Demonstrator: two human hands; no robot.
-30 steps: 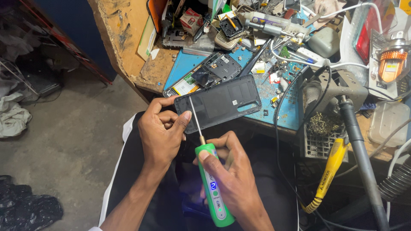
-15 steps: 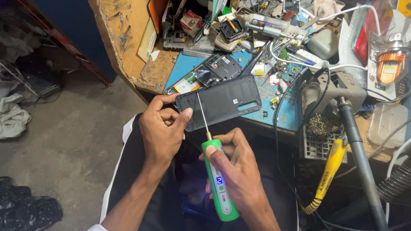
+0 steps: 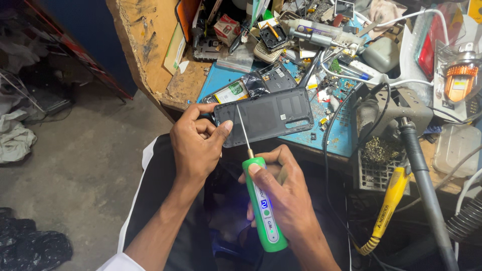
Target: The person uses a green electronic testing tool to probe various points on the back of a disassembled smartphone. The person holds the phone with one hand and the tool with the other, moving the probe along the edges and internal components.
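The dark rectangular plastic phone back cover (image 3: 266,115), at twelve o'clock over the blue mat on the cluttered table (image 3: 150,45), is pinched by the left hand (image 3: 196,145), while the green electric screwdriver (image 3: 261,200) is gripped by the right hand (image 3: 283,200); its thin bit could slip and scratch the cover.

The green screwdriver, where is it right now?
In the head view the green screwdriver sits low at centre in the right hand, its tip on the dark phone back steadied by the left hand.

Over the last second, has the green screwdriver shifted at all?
Yes. The green screwdriver has slid slightly up the dark phone back, its tip now closer to the blue mat.
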